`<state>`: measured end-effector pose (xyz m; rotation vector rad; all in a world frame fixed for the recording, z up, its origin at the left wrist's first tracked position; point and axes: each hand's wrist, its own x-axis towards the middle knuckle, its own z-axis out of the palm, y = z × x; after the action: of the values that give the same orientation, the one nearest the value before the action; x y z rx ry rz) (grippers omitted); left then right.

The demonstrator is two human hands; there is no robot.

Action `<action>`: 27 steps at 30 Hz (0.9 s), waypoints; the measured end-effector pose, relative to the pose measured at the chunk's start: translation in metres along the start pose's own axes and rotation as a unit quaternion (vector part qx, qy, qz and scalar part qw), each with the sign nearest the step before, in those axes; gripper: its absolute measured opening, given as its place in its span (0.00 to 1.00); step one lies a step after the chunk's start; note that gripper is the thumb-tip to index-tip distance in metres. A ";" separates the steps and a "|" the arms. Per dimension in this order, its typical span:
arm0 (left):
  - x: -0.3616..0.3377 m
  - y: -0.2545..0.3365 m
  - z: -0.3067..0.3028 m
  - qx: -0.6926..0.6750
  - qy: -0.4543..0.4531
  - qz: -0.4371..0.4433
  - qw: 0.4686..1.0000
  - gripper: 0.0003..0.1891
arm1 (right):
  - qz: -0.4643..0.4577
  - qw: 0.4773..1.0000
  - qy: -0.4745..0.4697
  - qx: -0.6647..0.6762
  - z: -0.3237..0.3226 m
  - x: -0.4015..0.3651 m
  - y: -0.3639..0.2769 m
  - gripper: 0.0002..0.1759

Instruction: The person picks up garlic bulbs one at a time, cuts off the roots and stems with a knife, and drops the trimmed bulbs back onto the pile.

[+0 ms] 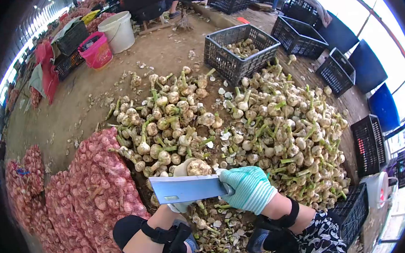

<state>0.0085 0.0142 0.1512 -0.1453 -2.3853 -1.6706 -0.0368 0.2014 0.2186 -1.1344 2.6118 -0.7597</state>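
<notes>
Pale, rounded garlic bulb point(198, 167) sits clamped in left hand's fingers point(182, 167), right hand's fingers point(237, 182) gripping the cleaver point(187, 188).

The glove point(249, 188) was teal, the cleaver point(187, 188) pale blue, the garlic point(267, 122) off-white with green stems, the mesh sacks point(99, 188) pinkish-red.

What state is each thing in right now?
right hand: gloved, shut on cleaver handle.
cleaver: held sideways, blade pointing left.
left hand: gloved, gripping garlic bulb.
garlic bulb: held just above the blade.
garlic pile: loose, stems uncut.
black crate: upright, partly filled with bulbs.
mesh sacks: full, lying down.
white bucket: upright, open.
</notes>
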 end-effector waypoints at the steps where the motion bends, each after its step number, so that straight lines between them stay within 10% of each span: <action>1: -0.003 -0.002 0.002 -0.001 -0.006 0.000 1.000 0.29 | 0.005 1.000 0.003 0.002 0.000 -0.002 0.000 0.06; 5: -0.016 -0.033 0.006 -0.016 -0.031 0.038 0.999 0.28 | 0.023 0.999 -0.005 -0.022 -0.002 -0.010 -0.002 0.06; 8: -0.019 -0.015 0.002 -0.108 -0.056 -0.170 0.978 0.32 | 0.017 1.000 0.005 -0.012 0.001 -0.017 -0.002 0.06; 13: 0.005 0.034 0.002 -0.027 0.016 0.169 0.985 0.25 | 0.281 0.958 0.039 -0.039 0.023 -0.028 0.068 0.08; 16: 0.012 0.033 -0.005 -0.373 -0.008 -0.212 0.903 0.12 | 0.241 0.928 0.188 0.213 0.045 -0.031 0.041 0.08; 19: 0.029 0.022 0.006 -0.605 0.179 -0.292 0.719 0.16 | 0.247 0.776 0.219 0.537 0.092 -0.028 0.000 0.09; 27: 0.031 0.017 0.007 -0.668 0.252 -0.261 0.649 0.16 | 0.413 0.666 0.213 0.583 0.209 -0.003 -0.003 0.12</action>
<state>-0.0192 0.0256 0.1718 0.7344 -0.3910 -2.8294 0.0445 0.1230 0.0427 0.6143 1.7184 -2.0259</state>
